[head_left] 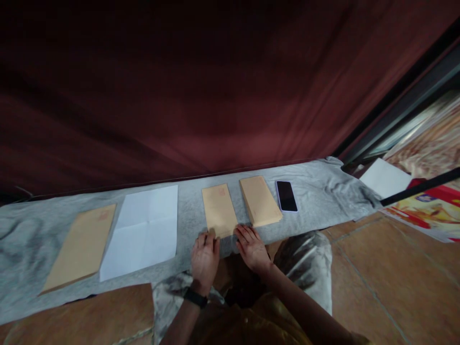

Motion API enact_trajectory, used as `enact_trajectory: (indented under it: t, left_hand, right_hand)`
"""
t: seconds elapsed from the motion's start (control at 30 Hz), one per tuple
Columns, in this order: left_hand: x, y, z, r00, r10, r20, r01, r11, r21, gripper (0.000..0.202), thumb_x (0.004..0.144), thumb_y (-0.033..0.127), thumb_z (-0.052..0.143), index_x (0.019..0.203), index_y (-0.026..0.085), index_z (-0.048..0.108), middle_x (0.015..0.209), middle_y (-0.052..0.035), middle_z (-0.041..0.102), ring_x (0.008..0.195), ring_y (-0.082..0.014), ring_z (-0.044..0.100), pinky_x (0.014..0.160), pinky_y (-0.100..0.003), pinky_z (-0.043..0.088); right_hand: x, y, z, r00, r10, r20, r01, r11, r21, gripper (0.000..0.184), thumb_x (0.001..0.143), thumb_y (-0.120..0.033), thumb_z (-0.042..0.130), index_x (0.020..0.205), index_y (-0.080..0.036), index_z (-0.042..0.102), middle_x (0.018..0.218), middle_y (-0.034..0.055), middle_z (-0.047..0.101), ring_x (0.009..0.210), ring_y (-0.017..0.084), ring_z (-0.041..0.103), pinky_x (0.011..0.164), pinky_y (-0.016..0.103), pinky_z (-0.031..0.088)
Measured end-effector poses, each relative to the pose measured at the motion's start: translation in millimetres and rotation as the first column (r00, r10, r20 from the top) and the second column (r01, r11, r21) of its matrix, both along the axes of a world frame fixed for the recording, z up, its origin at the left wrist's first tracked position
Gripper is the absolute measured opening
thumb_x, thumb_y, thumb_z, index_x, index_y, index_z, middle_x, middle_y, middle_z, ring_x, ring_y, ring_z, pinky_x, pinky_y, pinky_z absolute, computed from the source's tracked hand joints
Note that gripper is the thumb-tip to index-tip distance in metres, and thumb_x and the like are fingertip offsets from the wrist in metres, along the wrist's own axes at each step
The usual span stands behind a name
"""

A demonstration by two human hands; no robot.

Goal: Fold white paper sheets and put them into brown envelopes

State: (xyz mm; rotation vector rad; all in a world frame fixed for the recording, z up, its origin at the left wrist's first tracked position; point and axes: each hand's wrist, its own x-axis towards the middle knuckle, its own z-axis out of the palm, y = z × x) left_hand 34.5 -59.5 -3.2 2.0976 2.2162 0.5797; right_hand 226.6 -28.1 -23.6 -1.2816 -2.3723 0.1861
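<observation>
A single tan paper envelope (220, 209) with a small red print near its top lies flat on the grey cloth (190, 211) in front of me. My left hand (205, 258) rests at its lower left corner, fingers stretched forward and touching the corner. At the lower right corner is my right hand (253, 249), its fingers laid out flat beside the edge. Neither hand lifts anything. Just right of the envelope sits a thick stack of tan envelopes (260, 200). To the left lies a white sheet of paper (145, 230) with crossing fold creases.
Another pile of tan envelopes (81, 244) is at the far left. A phone (286, 196) lies right of the stack. Dark red fabric (215, 105) hangs behind the narrow cloth-covered surface. A printed red and yellow box (431, 211) stands on the tiled floor (402, 268) at right.
</observation>
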Motion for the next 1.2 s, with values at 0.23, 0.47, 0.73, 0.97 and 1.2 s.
enact_trajectory:
  t: [0.23, 0.47, 0.73, 0.97, 1.2]
  left_hand:
    - [-1.1, 20.5, -1.6, 0.986, 0.167, -0.002, -0.167, 0.986, -0.024, 0.031, 0.091, 0.036, 0.057, 0.111, 0.012, 0.056, 0.099, -0.0131, 0.065, 0.097, -0.03, 0.06, 0.087, -0.041, 0.048]
    - [-1.8, 31.9, 4.8, 0.968, 0.248, -0.027, -0.248, 0.948, -0.2, 0.041, 0.088, 0.041, 0.061, 0.115, 0.012, 0.053, 0.105, -0.0144, 0.067, 0.101, -0.0293, 0.064, 0.089, -0.038, 0.046]
    - [1.9, 40.2, 19.1, 0.909, 0.399, 0.119, -0.334, 0.869, -0.365, 0.04, 0.084, 0.039, 0.066, 0.114, 0.016, 0.054, 0.109, -0.0139, 0.07, 0.106, -0.0273, 0.066, 0.086, -0.034, 0.046]
    - [-13.8, 46.2, 25.8, 0.783, 0.415, 0.464, -0.187, 0.868, -0.461, 0.018, 0.077, 0.038, 0.068, 0.074, 0.022, 0.059, 0.075, -0.0058, 0.07, 0.082, -0.0264, 0.069, 0.068, -0.032, 0.043]
    - [-19.2, 47.8, 26.8, 0.569, 0.451, 0.687, -0.073, 0.861, -0.504, 0.023, 0.069, 0.041, 0.07, 0.064, 0.021, 0.06, 0.053, -0.0005, 0.063, 0.053, -0.018, 0.061, 0.052, -0.027, 0.04]
  right_hand:
    - [-11.9, 2.4, -0.2, 0.996, -0.031, 0.078, 0.027, 0.999, 0.046, 0.038, 0.096, -0.02, 0.053, 0.132, -0.011, 0.062, 0.135, 0.0134, 0.063, 0.124, 0.028, 0.055, 0.112, 0.044, 0.037]
    - [-15.8, 0.4, 6.2, 0.993, -0.056, 0.1, 0.054, 0.998, 0.017, 0.039, 0.096, -0.018, 0.052, 0.133, -0.012, 0.061, 0.132, 0.014, 0.064, 0.117, 0.026, 0.057, 0.109, 0.043, 0.039]
    - [-16.3, -1.2, 7.6, 0.997, -0.071, 0.042, 0.073, 0.997, -0.04, 0.041, 0.097, -0.017, 0.047, 0.136, -0.013, 0.058, 0.131, 0.0127, 0.063, 0.117, 0.025, 0.057, 0.107, 0.042, 0.041]
    - [-16.4, -1.3, 2.8, 0.997, -0.072, 0.037, 0.073, 0.997, -0.029, 0.044, 0.094, -0.017, 0.052, 0.138, -0.014, 0.056, 0.133, 0.0134, 0.062, 0.12, 0.025, 0.055, 0.108, 0.041, 0.04]
    - [-23.4, -2.5, 5.4, 0.998, -0.059, 0.026, 0.059, 0.998, 0.008, 0.049, 0.094, -0.014, 0.051, 0.143, -0.015, 0.051, 0.138, 0.0134, 0.059, 0.124, 0.027, 0.053, 0.107, 0.042, 0.04]
